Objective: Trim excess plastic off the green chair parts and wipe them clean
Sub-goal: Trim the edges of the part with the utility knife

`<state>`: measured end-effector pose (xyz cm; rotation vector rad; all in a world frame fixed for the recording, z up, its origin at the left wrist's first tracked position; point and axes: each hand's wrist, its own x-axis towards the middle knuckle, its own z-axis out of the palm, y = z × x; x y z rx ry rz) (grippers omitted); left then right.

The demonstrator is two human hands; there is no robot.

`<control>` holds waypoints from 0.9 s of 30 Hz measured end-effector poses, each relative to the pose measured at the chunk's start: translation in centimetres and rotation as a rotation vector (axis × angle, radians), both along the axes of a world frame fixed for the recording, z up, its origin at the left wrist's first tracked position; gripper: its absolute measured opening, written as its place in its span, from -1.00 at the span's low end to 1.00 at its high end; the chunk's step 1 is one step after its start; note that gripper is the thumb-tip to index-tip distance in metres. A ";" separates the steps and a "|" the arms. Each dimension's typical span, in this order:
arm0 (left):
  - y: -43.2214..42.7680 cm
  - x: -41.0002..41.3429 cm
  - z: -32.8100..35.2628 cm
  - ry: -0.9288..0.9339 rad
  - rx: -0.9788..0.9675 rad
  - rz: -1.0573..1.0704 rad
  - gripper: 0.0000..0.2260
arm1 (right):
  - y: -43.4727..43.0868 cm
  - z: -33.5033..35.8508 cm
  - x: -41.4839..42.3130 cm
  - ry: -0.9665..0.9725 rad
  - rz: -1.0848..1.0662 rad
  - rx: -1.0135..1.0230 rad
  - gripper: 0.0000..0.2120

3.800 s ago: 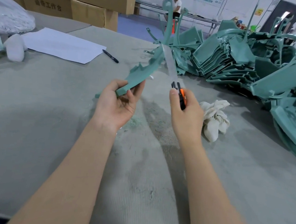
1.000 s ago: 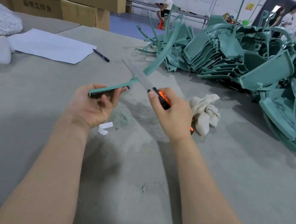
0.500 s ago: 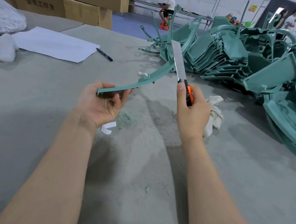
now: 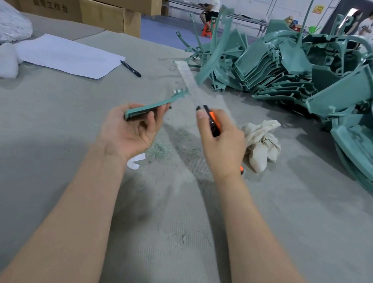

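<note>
Held green part (image 4: 148,110) in curled left grip (image 4: 131,133); clasped knife (image 4: 213,121) in right grip (image 4: 221,144), blurred blade (image 4: 188,80) crossing the part above bench (image 4: 43,150), rag (image 4: 260,141) beside.

I'm working over a grey, cloth-covered table (image 4: 43,155). To my left lie a white paper sheet (image 4: 68,55), a black pen (image 4: 131,68) just beside its right corner, and a white lump (image 4: 5,60). Mid-table sit green shavings (image 4: 162,149) and a white scrap (image 4: 135,161), then a crumpled white cloth (image 4: 261,144). A pile of green chair parts (image 4: 323,86) fills the far right.
</note>
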<state>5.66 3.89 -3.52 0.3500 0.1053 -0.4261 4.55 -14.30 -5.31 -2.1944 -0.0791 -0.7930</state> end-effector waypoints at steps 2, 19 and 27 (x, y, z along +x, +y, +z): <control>-0.3 0.0 0.0 0.001 -0.051 0.050 -0.50 | 1.4 -0.1 -0.4 0.034 0.057 -0.110 -0.69; -1.0 1.4 -0.5 -0.170 0.703 0.340 -0.82 | -3.7 1.9 0.4 0.042 -0.151 0.210 -0.72; 0.0 1.0 -0.1 -0.409 0.752 0.413 -0.81 | -5.9 1.2 0.8 0.148 -0.247 0.187 -0.77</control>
